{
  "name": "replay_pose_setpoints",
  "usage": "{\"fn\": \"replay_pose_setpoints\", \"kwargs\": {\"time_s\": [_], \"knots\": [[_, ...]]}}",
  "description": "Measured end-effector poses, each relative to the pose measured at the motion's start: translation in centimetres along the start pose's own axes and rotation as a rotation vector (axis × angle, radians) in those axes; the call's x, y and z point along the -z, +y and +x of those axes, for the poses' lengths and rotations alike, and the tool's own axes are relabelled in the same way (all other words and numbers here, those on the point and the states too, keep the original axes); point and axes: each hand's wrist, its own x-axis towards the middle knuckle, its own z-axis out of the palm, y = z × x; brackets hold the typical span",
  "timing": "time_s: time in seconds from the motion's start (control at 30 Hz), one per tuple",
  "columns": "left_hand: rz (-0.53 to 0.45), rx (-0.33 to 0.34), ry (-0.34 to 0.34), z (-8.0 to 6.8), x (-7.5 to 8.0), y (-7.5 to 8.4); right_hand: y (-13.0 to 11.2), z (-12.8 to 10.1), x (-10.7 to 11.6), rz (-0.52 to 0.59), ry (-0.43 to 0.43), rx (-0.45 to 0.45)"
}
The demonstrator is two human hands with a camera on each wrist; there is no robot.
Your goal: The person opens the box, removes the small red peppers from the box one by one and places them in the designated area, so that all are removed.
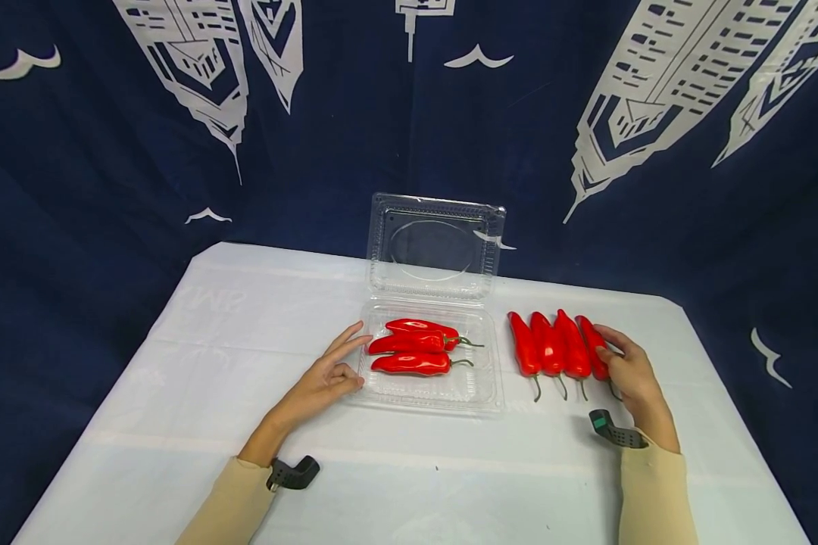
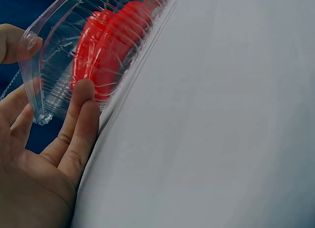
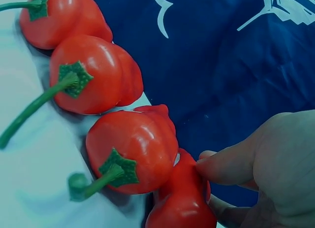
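Observation:
A clear plastic clamshell container (image 1: 480, 390) lies with its lid (image 1: 436, 250) raised at the back. Three red chili peppers (image 1: 412, 364) lie inside, their green stems pointing right. My left hand (image 1: 323, 382) holds the container's left rim; the left wrist view has its thumb at the rim and other fingers along the ribbed side. To the right, several red peppers stand side by side in a row on the table, stems toward me. The rightmost pepper (image 1: 591, 344) is between the thumb and fingers of my right hand (image 1: 630, 371), which pinches it from its right side.
A white cloth covers the table (image 1: 409, 484). Behind it hangs a dark blue curtain (image 1: 354, 151) with white building and bird prints. The other peppers of the row (image 1: 550, 348) lie between the container and my right hand. Each wrist wears a black camera.

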Motion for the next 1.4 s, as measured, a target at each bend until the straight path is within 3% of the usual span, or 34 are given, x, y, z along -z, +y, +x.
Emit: {"fn": "replay_pose_setpoints", "kwargs": {"time_s": [0.97, 1.4], "knots": [[-0.019, 0.008, -0.001, -0.2, -0.1, 0.0, -0.1, -0.3, 0.1, 0.008, -0.01, 0.009], [-0.002, -0.005, -0.002, 0.0, 0.0, 0.0, -1.9, -1.4, 0.6, -0.02, 0.069, 0.042]]}}
